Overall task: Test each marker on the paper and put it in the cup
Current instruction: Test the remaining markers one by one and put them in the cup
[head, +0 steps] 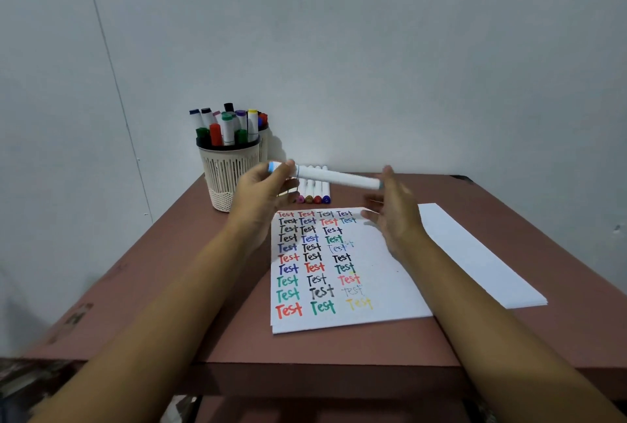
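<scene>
My left hand point(263, 190) grips a white marker with light blue ends point(334, 176) near its left end and holds it level above the table. My right hand point(393, 215) hovers beside the marker's right end with relaxed, spread fingers; whether it touches the tip I cannot tell. Under both hands lies the test paper point(383, 273), covered with rows of the word "Test" in several colours. A cream slotted cup point(225, 175) at the table's back left holds several capped markers. Several more white markers point(314, 191) lie side by side behind the paper.
A second cup point(264, 141) with a few markers stands behind the first, mostly hidden. A stack of blank white sheets point(481, 256) lies to the right of the test paper. The brown table point(210, 314) stands against a pale wall, its front edge near me.
</scene>
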A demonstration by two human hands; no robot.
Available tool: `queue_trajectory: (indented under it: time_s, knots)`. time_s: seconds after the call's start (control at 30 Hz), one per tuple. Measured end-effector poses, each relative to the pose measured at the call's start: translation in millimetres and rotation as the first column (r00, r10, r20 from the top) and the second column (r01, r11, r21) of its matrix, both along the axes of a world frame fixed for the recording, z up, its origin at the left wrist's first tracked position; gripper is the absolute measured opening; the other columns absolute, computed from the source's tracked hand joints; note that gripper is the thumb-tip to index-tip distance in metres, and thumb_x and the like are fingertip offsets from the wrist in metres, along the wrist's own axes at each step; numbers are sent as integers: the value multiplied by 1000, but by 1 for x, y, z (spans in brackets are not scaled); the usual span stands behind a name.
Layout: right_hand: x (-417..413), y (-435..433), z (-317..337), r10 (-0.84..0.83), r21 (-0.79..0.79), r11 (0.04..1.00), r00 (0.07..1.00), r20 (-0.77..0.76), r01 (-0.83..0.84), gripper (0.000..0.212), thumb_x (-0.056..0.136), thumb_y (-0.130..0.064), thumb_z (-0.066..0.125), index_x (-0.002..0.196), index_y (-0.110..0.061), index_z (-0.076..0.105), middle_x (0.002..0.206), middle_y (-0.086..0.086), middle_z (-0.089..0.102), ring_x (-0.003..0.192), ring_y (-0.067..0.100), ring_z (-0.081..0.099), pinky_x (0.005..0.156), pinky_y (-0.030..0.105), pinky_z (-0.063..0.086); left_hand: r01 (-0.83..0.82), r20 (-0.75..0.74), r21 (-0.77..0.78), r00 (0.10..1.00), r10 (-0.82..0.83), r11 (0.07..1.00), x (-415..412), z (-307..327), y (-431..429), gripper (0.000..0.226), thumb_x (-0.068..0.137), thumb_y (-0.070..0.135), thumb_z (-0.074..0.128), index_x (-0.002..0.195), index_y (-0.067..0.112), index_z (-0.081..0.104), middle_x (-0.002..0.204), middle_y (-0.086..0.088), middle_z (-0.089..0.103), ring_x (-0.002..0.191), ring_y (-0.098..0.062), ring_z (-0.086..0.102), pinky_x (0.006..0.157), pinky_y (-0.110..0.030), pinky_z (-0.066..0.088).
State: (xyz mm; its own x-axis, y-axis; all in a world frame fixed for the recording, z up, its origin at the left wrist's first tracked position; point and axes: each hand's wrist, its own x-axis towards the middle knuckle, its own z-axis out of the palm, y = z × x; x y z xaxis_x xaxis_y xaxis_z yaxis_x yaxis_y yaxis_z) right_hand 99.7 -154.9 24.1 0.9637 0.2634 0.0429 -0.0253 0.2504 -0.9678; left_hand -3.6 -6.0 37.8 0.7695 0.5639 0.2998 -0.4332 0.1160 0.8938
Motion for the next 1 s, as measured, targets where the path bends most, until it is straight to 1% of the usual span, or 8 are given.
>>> queue_trajectory:
  time_s: [0.07, 0.1, 0.17, 0.27, 0.33, 0.63, 0.83, 1.0]
  knots:
    - [4, 1, -7, -172, -211, 954, 965, 197, 214, 42, 102, -38, 33, 101, -6, 60, 86, 4, 54, 83, 19, 51, 76, 39, 48, -100, 2, 150, 995, 101, 984, -5, 9, 4, 6, 91, 13, 56, 89, 9, 59, 82, -4, 65, 78, -12, 65, 68, -21, 56]
    - [4, 1, -12, -188, -279, 918, 927, 324, 283, 42, 102, -34, 32, 88, -4, 58, 81, 3, 51, 80, 19, 48, 73, 38, 45, -173, -2, 276, 984, 181, 946, -6, 16, 7, 8, 91, 14, 57, 96, 8, 59, 89, -7, 65, 83, -13, 66, 72, -23, 57]
    - [4, 0, -21, -54, -455, 817, 833, 550, 354, 40, 101, -24, 35, 65, -10, 47, 72, 2, 46, 74, 22, 44, 65, 33, 37, -304, 37, 502, 943, 331, 810, -8, 33, 16, 25, 90, 16, 59, 113, 6, 56, 100, -10, 64, 90, -16, 65, 77, -29, 57]
    - [11, 2, -35, 274, -725, 521, 717, 641, 449, 32, 97, -19, 40, 83, -3, 64, 87, 10, 55, 87, 27, 52, 70, 32, 42, -425, 129, 684, 871, 475, 593, -13, 69, 33, 34, 89, 22, 61, 119, 7, 55, 103, -5, 64, 92, -18, 65, 80, -32, 55]
    - [12, 4, -39, 350, -746, 445, 671, 654, 495, 32, 96, -21, 41, 89, -2, 65, 88, 10, 56, 90, 29, 53, 69, 31, 41, -468, 180, 727, 836, 519, 503, -16, 95, 45, 34, 89, 22, 60, 120, 7, 55, 105, -4, 62, 95, -19, 63, 85, -36, 54]
    - [6, 5, -35, 358, -732, 430, 644, 676, 528, 33, 97, -24, 40, 98, -7, 68, 97, 8, 59, 93, 25, 52, 74, 31, 43, -528, 219, 759, 758, 614, 381, -15, 156, 91, 29, 92, 18, 56, 116, 2, 55, 101, -14, 60, 91, -28, 62, 82, -43, 54]
    - [7, 4, -34, 369, -735, 421, 640, 674, 531, 33, 98, -25, 39, 105, -10, 67, 102, 6, 60, 97, 23, 52, 75, 29, 41, -388, 154, 896, 728, 668, 217, 2, 144, 90, 29, 94, 18, 52, 116, 0, 53, 107, -16, 60, 81, -19, 51, 70, -26, 39]
    - [7, 5, -34, 367, -736, 424, 643, 672, 528, 33, 98, -25, 39, 106, -10, 67, 103, 6, 60, 98, 22, 52, 78, 30, 42, -252, 2, 935, 707, 707, 249, 10, 114, 93, 37, 94, 23, 53, 125, 7, 41, 110, -21, 58, 87, -34, 59, 75, -39, 51]
